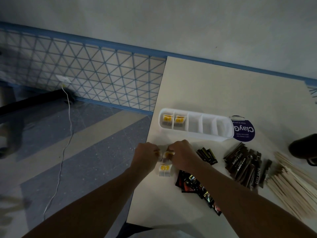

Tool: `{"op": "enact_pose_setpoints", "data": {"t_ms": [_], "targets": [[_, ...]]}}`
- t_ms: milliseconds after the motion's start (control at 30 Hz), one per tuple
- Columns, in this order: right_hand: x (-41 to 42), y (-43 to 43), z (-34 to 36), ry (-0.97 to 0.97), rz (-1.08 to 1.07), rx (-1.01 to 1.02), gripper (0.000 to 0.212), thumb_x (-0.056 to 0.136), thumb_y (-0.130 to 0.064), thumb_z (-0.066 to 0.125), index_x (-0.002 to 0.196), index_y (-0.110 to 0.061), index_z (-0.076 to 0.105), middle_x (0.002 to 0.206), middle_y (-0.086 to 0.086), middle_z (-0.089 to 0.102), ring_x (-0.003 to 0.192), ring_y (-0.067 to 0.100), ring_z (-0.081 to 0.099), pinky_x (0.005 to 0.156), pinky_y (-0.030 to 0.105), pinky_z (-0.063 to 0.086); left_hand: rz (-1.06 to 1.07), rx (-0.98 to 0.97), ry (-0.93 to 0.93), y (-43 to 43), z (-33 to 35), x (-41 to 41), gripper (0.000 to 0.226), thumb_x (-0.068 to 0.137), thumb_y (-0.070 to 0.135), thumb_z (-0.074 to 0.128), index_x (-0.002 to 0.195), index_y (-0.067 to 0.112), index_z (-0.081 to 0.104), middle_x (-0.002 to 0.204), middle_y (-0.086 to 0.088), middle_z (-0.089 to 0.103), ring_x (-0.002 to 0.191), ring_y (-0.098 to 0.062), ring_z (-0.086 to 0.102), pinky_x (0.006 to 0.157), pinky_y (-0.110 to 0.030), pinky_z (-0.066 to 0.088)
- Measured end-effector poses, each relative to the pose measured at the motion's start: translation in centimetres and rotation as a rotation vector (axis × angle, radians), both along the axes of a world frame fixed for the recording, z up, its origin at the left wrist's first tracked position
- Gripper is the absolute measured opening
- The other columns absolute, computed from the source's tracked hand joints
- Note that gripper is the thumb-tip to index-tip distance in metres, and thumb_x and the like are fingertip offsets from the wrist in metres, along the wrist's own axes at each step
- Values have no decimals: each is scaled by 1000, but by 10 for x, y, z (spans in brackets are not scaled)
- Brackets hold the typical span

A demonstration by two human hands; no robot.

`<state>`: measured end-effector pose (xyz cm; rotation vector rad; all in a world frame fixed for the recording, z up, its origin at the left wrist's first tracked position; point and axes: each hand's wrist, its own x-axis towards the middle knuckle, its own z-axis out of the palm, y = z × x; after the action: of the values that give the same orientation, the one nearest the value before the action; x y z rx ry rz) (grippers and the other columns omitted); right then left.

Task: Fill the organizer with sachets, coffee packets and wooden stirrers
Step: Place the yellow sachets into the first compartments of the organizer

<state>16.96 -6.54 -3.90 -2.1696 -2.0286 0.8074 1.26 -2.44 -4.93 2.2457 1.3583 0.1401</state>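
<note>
Two end cells of the white plastic compartmented organizer (195,125) hold yellow-labelled sachets (three stand empty), while left hand (145,156) and right hand (182,156) each pinch more sachets (165,169).

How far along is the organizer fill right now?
Early. Done: the two leftmost compartments of the organizer hold yellow-tagged sachets. In hand: left hand and right hand are gathering more from the sachet pile. Left: three empty compartments, coffee packets, wooden stirrers.
</note>
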Motion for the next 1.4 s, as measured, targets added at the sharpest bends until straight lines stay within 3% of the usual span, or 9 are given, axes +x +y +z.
{"op": "enact_pose_setpoints", "data": {"t_ms": [133, 233, 333, 433, 567, 800, 1067, 1233, 1400], "targets": [[9, 5, 5, 75, -36, 62, 21, 81, -10, 69, 99, -18, 78, 90, 2, 74, 85, 23, 65, 80, 36, 56, 35, -22, -102, 12, 7, 0, 12, 85, 17, 67, 90, 16, 77, 82, -3, 75, 70, -16, 67, 75, -27, 54], [25, 13, 19, 117, -67, 135, 19, 79, -11, 73, 96, -18, 79, 87, 0, 75, 78, 16, 67, 75, 33, 58, 16, 2, -153, 32, 18, 5, 10, 79, 14, 71, 84, 19, 77, 81, 0, 74, 64, -6, 60, 66, -15, 47], [34, 17, 36, 173, -95, 214, 14, 79, -9, 75, 89, -18, 80, 83, -3, 76, 72, 10, 67, 68, 20, 55, -10, -7, -239, 47, 35, 7, 3, 77, 17, 75, 79, 19, 76, 77, 4, 73, 59, 3, 55, 59, -2, 36], [42, 23, 55, 197, -138, 265, 11, 80, -9, 75, 83, -18, 80, 76, -6, 73, 68, 8, 64, 59, 5, 42, -24, 50, -301, 60, 54, 15, 10, 75, 20, 77, 84, 16, 78, 78, 2, 73, 63, -4, 60, 60, -7, 40], [55, 41, 66, 105, -134, 338, 11, 78, -9, 72, 83, -15, 79, 77, 0, 73, 71, 19, 63, 65, 25, 48, -11, 75, -279, 77, 69, 35, 12, 74, 12, 77, 86, 13, 77, 79, -5, 73, 70, -19, 65, 63, -25, 50], [67, 67, 55, 73, -88, 294, 29, 73, 7, 64, 91, -10, 79, 80, 7, 72, 72, 23, 64, 66, 35, 55, -68, 75, -191, 95, 63, 56, 16, 76, 3, 70, 84, 14, 77, 77, -9, 72, 70, -23, 64, 63, -33, 55], [64, 77, 40, 13, -86, 95, 39, 73, 4, 64, 103, -16, 77, 96, 5, 73, 85, 25, 67, 72, 28, 53, -99, 57, -40, 91, 54, 66, 24, 81, 6, 58, 92, 16, 77, 83, -11, 72, 76, -28, 68, 69, -34, 57], [64, 79, 36, -93, -80, 51, 39, 78, -7, 66, 110, -27, 75, 104, 0, 72, 95, 25, 66, 75, 29, 51, -76, 119, 30, 89, 44, 71, 29, 85, 4, 57, 100, 22, 74, 89, -10, 67, 91, -28, 57, 78, -31, 44], [67, 80, 30, -123, -84, 58, 27, 83, -17, 64, 103, -33, 74, 97, -7, 70, 90, 21, 65, 73, 30, 52, -78, 150, 53, 91, 35, 71, 32, 87, 10, 54, 101, 29, 76, 82, -6, 67, 85, -24, 50, 68, -27, 32]]}}
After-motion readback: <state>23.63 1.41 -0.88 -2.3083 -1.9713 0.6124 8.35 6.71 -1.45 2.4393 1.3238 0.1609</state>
